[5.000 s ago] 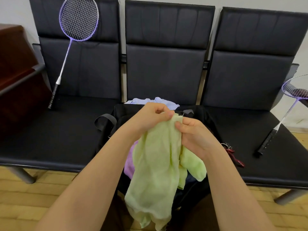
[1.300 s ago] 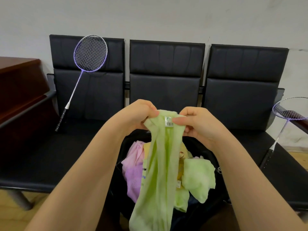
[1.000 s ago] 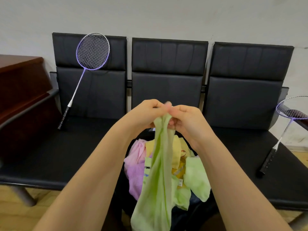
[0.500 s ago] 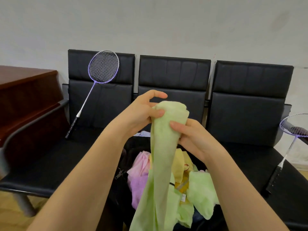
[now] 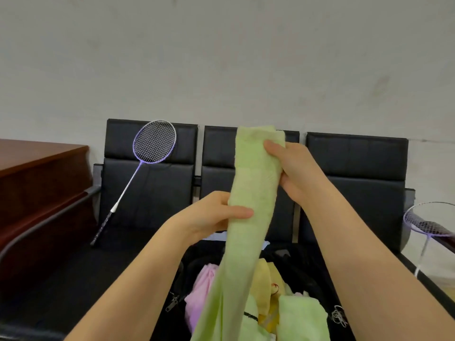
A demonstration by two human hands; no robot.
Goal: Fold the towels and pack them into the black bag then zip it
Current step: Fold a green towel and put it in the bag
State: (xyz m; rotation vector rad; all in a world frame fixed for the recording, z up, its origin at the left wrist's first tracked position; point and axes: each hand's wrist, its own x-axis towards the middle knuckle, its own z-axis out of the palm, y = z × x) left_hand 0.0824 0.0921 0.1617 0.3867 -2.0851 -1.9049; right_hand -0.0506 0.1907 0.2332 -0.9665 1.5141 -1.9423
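A long light green towel (image 5: 248, 217) hangs upright in front of me, folded into a narrow strip. My right hand (image 5: 293, 168) grips its top end, thumb across the front. Lower down, my left hand (image 5: 209, 219) holds the strip at mid-height, thumb over it. Under the towel the black bag (image 5: 187, 271) stands unzipped on the middle seat. Inside it lie a pink towel (image 5: 199, 296), a yellow towel (image 5: 264, 274) and another green towel (image 5: 302, 318). The hanging strip hides part of the bag.
A row of three black chairs (image 5: 354, 183) lines the grey wall. A purple badminton racket (image 5: 145, 163) leans on the left chair; a second racket (image 5: 428, 225) lies at the right edge. A dark wooden desk (image 5: 37, 180) stands at left. Keys (image 5: 338, 316) lie beside the bag.
My right hand has lifted the towel's top end higher, while my left hand has slid down the strip to its middle. The view has tilted up toward the wall.
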